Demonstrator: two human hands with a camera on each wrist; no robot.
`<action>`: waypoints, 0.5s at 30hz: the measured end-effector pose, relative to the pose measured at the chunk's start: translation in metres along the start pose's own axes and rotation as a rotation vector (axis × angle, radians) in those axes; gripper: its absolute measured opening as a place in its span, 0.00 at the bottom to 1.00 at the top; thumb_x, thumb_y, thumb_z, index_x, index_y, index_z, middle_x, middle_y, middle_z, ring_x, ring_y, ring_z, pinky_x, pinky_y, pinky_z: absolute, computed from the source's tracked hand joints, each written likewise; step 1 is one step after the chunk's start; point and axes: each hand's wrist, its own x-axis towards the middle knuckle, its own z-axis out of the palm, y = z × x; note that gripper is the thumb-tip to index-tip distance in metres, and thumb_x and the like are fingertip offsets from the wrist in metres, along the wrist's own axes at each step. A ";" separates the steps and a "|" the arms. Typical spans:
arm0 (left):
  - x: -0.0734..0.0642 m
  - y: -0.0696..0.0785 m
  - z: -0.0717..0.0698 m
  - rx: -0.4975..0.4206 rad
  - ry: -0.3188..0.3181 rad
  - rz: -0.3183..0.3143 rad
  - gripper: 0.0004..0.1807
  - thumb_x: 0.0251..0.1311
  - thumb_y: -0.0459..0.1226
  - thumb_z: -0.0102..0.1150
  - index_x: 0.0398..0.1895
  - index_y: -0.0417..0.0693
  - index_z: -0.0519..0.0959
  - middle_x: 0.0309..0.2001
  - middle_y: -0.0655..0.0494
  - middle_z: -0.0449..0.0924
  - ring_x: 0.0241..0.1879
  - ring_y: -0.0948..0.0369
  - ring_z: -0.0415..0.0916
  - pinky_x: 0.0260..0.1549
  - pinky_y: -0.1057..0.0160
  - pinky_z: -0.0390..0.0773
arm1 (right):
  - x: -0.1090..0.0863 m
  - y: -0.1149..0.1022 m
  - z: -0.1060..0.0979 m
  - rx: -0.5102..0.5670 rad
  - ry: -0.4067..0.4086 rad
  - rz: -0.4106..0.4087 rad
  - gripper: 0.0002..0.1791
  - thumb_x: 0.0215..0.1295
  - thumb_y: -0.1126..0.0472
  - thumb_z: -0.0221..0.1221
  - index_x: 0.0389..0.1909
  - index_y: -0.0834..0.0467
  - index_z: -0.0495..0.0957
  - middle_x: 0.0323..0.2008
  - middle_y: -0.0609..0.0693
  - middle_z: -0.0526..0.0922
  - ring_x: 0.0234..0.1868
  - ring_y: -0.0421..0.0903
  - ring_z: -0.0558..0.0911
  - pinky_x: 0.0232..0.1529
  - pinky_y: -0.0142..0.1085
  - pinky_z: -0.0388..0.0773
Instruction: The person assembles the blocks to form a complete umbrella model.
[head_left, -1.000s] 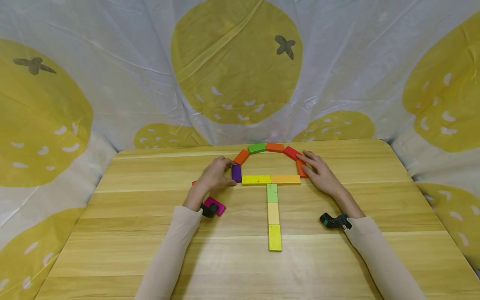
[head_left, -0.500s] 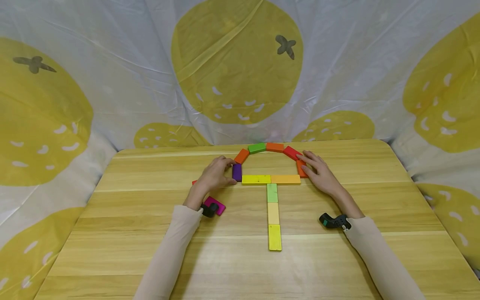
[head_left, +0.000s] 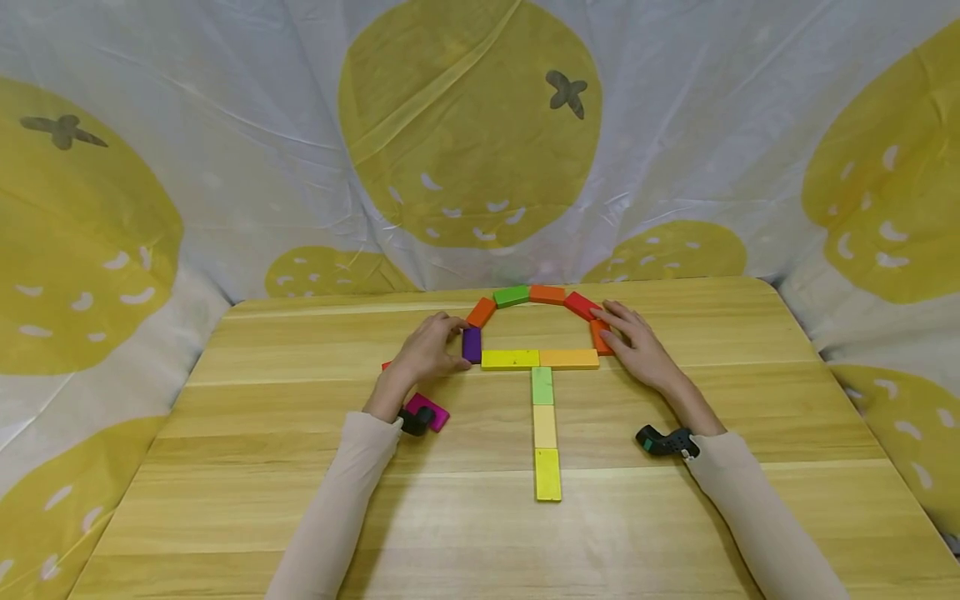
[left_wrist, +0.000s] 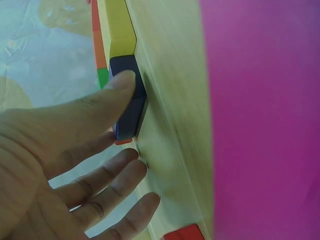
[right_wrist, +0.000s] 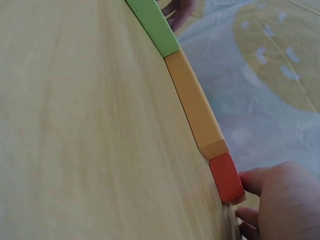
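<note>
My left hand (head_left: 429,348) pinches a purple block (head_left: 472,345) between thumb and index finger, at the left foot of an arch of flat coloured blocks. In the left wrist view the thumb lies on this dark block (left_wrist: 131,102), and the other fingers are spread. At the arch's right side my right hand (head_left: 637,343) rests, its thumb touching an orange-red block (head_left: 599,337) and its fingertips at a red block (head_left: 581,305). Orange (head_left: 481,313), green (head_left: 512,297) and another orange block (head_left: 547,293) form the top. A yellow block (head_left: 510,359) and a light-orange block (head_left: 569,359) make the base.
Below the base runs a stem of light-green (head_left: 542,386), cream (head_left: 544,426) and yellow blocks (head_left: 548,474). A magenta block (head_left: 433,413) lies beneath the left wrist. Beside the left hand is a mostly hidden red block (head_left: 386,365). A patterned curtain (head_left: 472,125) hangs behind the table (head_left: 637,533).
The purple block has shifted very slightly right with the left hand's fingers on it. The right hand stays in place, and the head view has moved a touch.
</note>
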 end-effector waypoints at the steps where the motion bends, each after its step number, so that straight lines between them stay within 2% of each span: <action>1: -0.001 0.000 -0.001 -0.001 -0.003 0.002 0.34 0.55 0.37 0.78 0.65 0.39 0.78 0.56 0.41 0.78 0.58 0.46 0.74 0.61 0.46 0.76 | 0.000 0.000 0.000 -0.001 0.000 -0.001 0.26 0.81 0.61 0.51 0.75 0.60 0.68 0.79 0.67 0.58 0.81 0.68 0.52 0.78 0.68 0.45; 8: -0.015 0.003 -0.008 -0.007 -0.013 0.059 0.34 0.60 0.36 0.74 0.68 0.34 0.74 0.59 0.37 0.77 0.59 0.44 0.75 0.64 0.45 0.75 | 0.000 -0.001 0.000 -0.004 0.004 -0.006 0.26 0.81 0.61 0.51 0.76 0.60 0.68 0.79 0.67 0.58 0.81 0.69 0.52 0.77 0.70 0.47; 15: -0.042 0.002 -0.015 -0.053 -0.022 0.127 0.31 0.63 0.34 0.71 0.68 0.36 0.75 0.64 0.39 0.77 0.63 0.41 0.76 0.65 0.41 0.74 | 0.000 0.001 0.001 -0.010 0.006 -0.016 0.26 0.81 0.62 0.51 0.75 0.61 0.68 0.79 0.67 0.59 0.81 0.68 0.53 0.78 0.68 0.45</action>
